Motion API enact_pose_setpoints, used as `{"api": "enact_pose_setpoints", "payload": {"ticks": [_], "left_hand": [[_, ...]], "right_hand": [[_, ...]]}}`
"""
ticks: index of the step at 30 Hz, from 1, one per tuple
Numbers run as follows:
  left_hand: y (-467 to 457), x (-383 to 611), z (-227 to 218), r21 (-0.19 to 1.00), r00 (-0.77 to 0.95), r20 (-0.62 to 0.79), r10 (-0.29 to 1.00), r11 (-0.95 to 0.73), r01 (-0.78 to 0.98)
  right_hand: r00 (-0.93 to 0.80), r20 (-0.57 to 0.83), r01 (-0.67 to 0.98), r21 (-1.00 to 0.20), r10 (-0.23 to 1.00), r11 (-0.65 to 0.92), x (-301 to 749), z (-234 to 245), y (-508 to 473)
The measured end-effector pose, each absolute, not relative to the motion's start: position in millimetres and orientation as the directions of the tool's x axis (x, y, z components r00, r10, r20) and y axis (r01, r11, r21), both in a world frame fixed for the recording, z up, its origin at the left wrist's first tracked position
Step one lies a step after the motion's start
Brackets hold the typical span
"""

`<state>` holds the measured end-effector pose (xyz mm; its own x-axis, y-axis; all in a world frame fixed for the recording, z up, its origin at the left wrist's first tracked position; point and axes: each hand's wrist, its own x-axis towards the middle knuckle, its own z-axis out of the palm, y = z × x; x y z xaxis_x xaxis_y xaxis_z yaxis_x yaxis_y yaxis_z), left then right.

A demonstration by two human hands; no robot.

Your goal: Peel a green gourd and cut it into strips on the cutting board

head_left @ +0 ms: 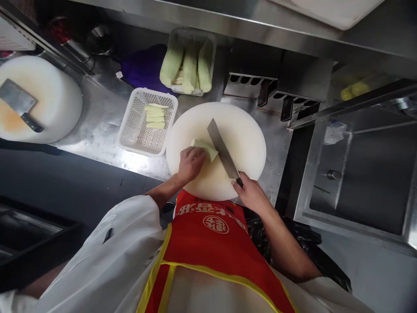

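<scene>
On the round white chopping block (pixel 243 126) lies a pale green piece of peeled vegetable (pixel 211 152), its exact kind unclear. My left hand (pixel 192 163) is closed over the left part of it, fingers curled, pressing it to the block. My right hand (pixel 252 191) grips the dark handle of a kitchen knife (pixel 223 150). The broad blade points up and to the left, just right of the piece's cut end. Left of the block, a white plastic basket (pixel 130 126) holds several pale green slices (pixel 155 116).
Behind the block, another basket (pixel 213 56) holds long peeled vegetables (pixel 189 71). A cleaver (pixel 18 98) rests on a second chopping block (pixel 70 100) at far left. Knife racks (pixel 241 89) stand at the back, a metal sink (pixel 365 187) to the right. A steel shelf (pixel 260 32) overhangs the counter.
</scene>
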<state>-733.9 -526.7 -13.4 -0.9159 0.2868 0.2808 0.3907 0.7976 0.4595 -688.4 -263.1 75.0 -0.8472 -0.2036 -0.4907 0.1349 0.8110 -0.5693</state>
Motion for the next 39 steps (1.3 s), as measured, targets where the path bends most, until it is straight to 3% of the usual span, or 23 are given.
{"api": "enact_pose_setpoints", "payload": {"ticks": [7, 15, 20, 24, 27, 30, 33, 36, 39], "left_hand": [[-546.0, -748.5, -11.2, 0.519, -0.895, 0.299, 0.332, 0.731, 0.444], [-551.1, -746.8, -6.7, 0.532, -0.888, 0.208, 0.409, 0.715, 0.454], [-550.0, -745.0, 2.2, 0.536, -0.947, 0.108, 0.302, 0.785, 0.311], [-555.2, -744.8, 5.4, 0.658, -0.985, 0.044, 0.169, 0.737, 0.155], [-547.8, -747.4, -1.4, 0.74, -0.992, 0.073, 0.1, 0.662, 0.122], [-535.4, -746.7, -12.2, 0.714, -0.969, 0.162, 0.185, 0.656, 0.244], [-535.9, -740.1, -18.2, 0.611, -0.919, 0.232, 0.319, 0.687, 0.393], [-553.2, -733.9, -19.9, 0.531, -0.91, 0.236, 0.339, 0.739, 0.414], [-570.1, -735.8, -22.8, 0.553, -0.874, 0.2, 0.443, 0.685, 0.473]], "right_hand": [[-0.79, -0.55, 0.118, -0.57, -0.271, 0.813, -673.5, 91.0, -262.4], [-0.791, -0.574, 0.237, -0.605, -0.21, 0.76, -669.6, 83.1, -274.2], [-0.793, -0.54, 0.181, -0.651, -0.283, 0.737, -670.5, 84.4, -280.6], [-0.815, -0.537, 0.203, -0.616, -0.217, 0.761, -672.6, 81.2, -285.8], [-0.837, -0.51, 0.188, -0.606, -0.197, 0.773, -677.3, 75.8, -291.1], [-0.86, -0.464, 0.139, -0.612, -0.212, 0.778, -683.0, 72.1, -293.1], [-0.867, -0.444, 0.103, -0.602, -0.226, 0.792, -687.9, 71.3, -291.0], [-0.865, -0.443, 0.085, -0.593, -0.237, 0.8, -691.5, 71.8, -290.0], [-0.862, -0.446, 0.075, -0.584, -0.242, 0.808, -694.1, 72.7, -293.0]]}}
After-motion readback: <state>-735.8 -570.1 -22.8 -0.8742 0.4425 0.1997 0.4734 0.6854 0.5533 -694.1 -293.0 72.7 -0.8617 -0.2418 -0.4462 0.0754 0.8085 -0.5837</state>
